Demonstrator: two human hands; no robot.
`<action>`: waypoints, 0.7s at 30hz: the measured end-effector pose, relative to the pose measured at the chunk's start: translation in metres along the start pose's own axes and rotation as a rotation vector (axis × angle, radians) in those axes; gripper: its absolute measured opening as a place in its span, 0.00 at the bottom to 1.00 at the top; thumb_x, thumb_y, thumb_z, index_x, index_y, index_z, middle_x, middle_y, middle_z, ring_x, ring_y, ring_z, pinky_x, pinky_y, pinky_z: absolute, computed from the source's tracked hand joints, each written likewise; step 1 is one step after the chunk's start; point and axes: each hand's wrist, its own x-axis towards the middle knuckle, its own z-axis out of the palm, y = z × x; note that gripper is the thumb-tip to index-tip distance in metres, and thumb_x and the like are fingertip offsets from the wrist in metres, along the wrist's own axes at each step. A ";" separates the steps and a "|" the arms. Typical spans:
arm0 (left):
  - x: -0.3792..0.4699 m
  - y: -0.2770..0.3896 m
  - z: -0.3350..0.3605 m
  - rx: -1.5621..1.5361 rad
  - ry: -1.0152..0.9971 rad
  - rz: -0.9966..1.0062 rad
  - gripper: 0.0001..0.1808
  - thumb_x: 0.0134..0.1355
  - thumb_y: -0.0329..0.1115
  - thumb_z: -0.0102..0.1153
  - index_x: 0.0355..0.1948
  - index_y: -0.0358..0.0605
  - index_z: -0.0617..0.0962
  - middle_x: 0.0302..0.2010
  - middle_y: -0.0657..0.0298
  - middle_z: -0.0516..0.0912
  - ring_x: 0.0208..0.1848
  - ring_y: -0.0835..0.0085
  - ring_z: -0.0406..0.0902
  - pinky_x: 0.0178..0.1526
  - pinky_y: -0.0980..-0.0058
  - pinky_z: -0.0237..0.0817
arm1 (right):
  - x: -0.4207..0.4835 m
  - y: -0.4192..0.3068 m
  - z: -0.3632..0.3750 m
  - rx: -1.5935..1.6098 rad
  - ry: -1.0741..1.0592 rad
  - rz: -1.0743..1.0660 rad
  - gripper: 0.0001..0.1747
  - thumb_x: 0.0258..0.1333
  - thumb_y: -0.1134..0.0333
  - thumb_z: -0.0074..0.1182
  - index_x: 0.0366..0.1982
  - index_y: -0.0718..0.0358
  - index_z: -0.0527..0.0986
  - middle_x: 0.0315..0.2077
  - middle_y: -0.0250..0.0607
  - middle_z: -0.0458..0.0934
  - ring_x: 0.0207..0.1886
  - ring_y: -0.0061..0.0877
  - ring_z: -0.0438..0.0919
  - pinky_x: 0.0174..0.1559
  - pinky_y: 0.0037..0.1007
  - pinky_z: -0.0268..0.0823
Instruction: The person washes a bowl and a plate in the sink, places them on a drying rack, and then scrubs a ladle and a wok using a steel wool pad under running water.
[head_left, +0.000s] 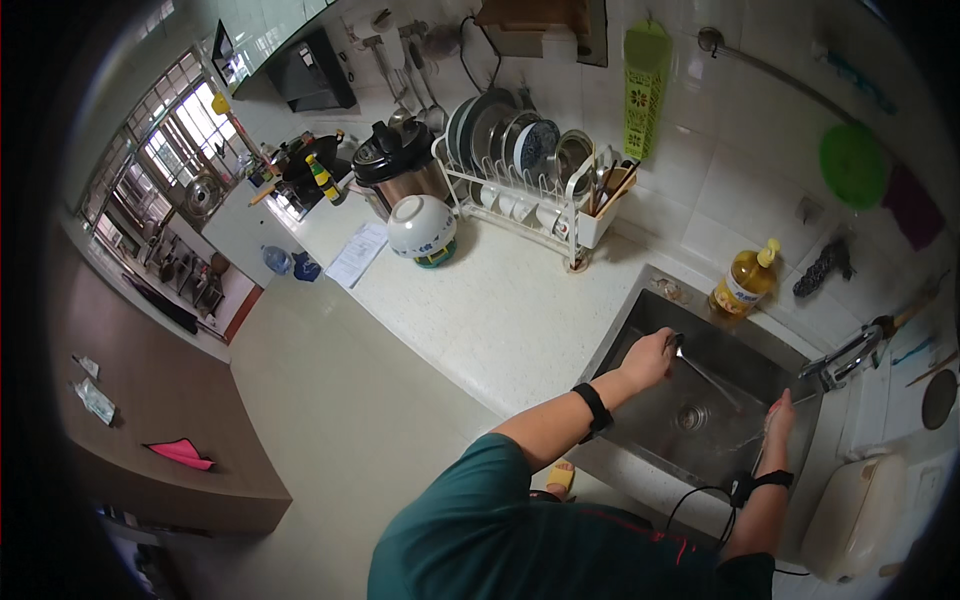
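Observation:
My left hand (651, 358) is over the left part of the stainless-steel sink (645, 424), closed around a small shiny metal utensil (679, 345). Its exact kind is unclear, because my fingers cover part of it. A thin pale streak runs from it towards the basin floor; whether that is a handle or water I cannot tell. On the sink's right side my right hand (780, 418) is raised near the chrome faucet (844, 356), with water splashing beside it. The fingers are seen edge-on, and their grip is hidden. The drain (691, 418) lies between both hands.
A yellow dish-soap bottle (742, 283) stands behind the sink. Along the counter (480, 330) are a white dish rack (517, 202), an upturned bowl (421, 225), papers (358, 253) and a pressure cooker (401, 165). A cream-coloured box (855, 517) sits at the right.

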 end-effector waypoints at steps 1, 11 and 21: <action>0.001 -0.012 0.003 0.211 0.081 0.066 0.11 0.57 0.29 0.47 0.42 0.41 0.71 0.29 0.47 0.80 0.32 0.49 0.78 0.34 0.55 0.67 | 0.001 -0.001 0.001 -0.013 0.005 -0.022 0.27 0.62 0.48 0.44 0.12 0.53 0.60 0.07 0.28 0.56 0.07 0.21 0.54 0.13 0.26 0.44; -0.003 -0.012 0.010 0.690 0.018 0.165 0.08 0.57 0.30 0.44 0.37 0.40 0.70 0.27 0.48 0.80 0.32 0.50 0.79 0.33 0.55 0.68 | 0.009 0.013 -0.024 -0.092 0.027 -0.118 0.27 0.60 0.49 0.44 0.11 0.56 0.61 0.08 0.30 0.59 0.11 0.23 0.60 0.17 0.27 0.49; -0.028 0.008 0.015 0.655 0.207 0.231 0.07 0.59 0.32 0.45 0.36 0.40 0.70 0.26 0.49 0.80 0.31 0.51 0.79 0.32 0.55 0.69 | -0.013 -0.012 -0.043 -0.230 -0.032 -0.238 0.23 0.58 0.53 0.46 0.13 0.59 0.66 0.12 0.32 0.65 0.13 0.23 0.62 0.22 0.25 0.53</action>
